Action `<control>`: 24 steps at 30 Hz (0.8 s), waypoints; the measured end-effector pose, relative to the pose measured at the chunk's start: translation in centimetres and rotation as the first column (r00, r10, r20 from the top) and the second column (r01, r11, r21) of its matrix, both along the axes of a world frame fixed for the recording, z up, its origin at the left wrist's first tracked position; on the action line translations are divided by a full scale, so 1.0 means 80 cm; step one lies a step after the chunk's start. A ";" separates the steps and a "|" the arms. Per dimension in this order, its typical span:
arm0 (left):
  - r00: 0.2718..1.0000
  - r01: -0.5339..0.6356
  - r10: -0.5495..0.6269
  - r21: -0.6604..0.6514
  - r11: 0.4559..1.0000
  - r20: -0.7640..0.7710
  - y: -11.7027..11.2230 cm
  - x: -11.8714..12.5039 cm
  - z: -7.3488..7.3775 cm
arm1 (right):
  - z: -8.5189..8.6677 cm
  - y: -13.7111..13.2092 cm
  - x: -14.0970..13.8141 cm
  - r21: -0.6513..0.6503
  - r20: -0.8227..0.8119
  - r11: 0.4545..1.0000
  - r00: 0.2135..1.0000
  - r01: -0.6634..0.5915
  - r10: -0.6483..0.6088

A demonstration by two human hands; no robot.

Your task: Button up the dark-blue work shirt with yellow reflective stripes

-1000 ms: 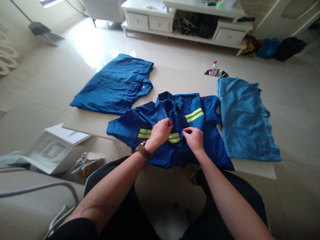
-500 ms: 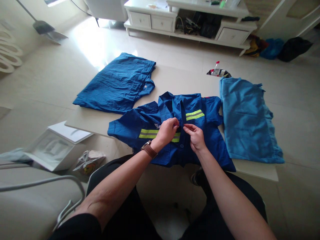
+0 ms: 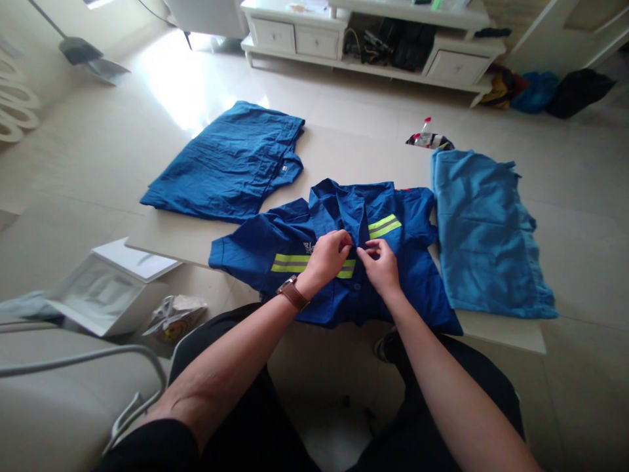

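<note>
A dark blue work jacket (image 3: 314, 301) with yellow-and-grey reflective strips lies spread in front of me, its collar pointing away. My left hand (image 3: 330, 257), with a brown-strapped watch on the wrist, is closed in a pinch on the jacket's front edge. Facing it, my right hand (image 3: 382, 263) pinches the front placket, thumb and forefinger close to the left fingertips. A button shows on the cloth just below the hands. What lies exactly between the fingertips is too small to make out.
A folded blue garment (image 3: 226, 164) lies at the table's far left, a lighter blue folded cloth (image 3: 486, 236) at its right. Under them is the pale tabletop (image 3: 363, 147). Bottles with red caps (image 3: 423, 136) stand beyond it. An open white box (image 3: 113, 288) sits on the floor at left.
My right hand has shifted slightly left, its fingers nearer the left fingertips and more bent. The jacket's placket by the collar has folded over a little. The left hand stays nearly still.
</note>
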State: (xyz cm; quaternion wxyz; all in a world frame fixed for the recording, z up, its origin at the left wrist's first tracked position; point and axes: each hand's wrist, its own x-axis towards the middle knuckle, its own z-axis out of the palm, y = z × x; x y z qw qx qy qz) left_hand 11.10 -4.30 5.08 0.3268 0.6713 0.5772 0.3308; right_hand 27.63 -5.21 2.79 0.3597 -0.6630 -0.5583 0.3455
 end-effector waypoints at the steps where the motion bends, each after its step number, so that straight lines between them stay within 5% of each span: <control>1: 1.000 0.006 -0.006 -0.006 1.000 0.000 0.000 0.000 0.000 | 0.002 -0.003 -0.001 -0.033 0.108 0.999 0.994 -0.032 0.035; 4: 0.999 0.028 -0.028 -0.016 0.999 0.018 0.000 0.001 -0.003 | 0.008 -0.010 -0.006 -0.121 0.421 0.989 0.898 -0.085 0.129; 7: 0.998 0.049 -0.049 -0.013 0.999 0.036 -0.001 0.003 -0.007 | 0.010 -0.013 -0.009 -0.140 0.546 0.986 0.823 -0.095 0.157; 14: 0.992 0.059 -0.056 0.024 0.998 -0.117 -0.002 -0.002 -0.001 | 0.000 -0.002 0.007 -0.029 0.268 1.000 0.963 -0.005 0.012; 20: 0.870 0.147 -0.099 0.061 0.987 -0.483 -0.009 -0.001 0.014 | 0.001 -0.001 0.014 0.108 0.122 0.993 0.991 0.047 -0.060; 24: 0.859 0.155 -0.127 0.016 0.988 -0.495 -0.009 0.002 0.012 | 0.008 -0.006 0.006 0.132 0.011 0.991 1.000 0.021 -0.023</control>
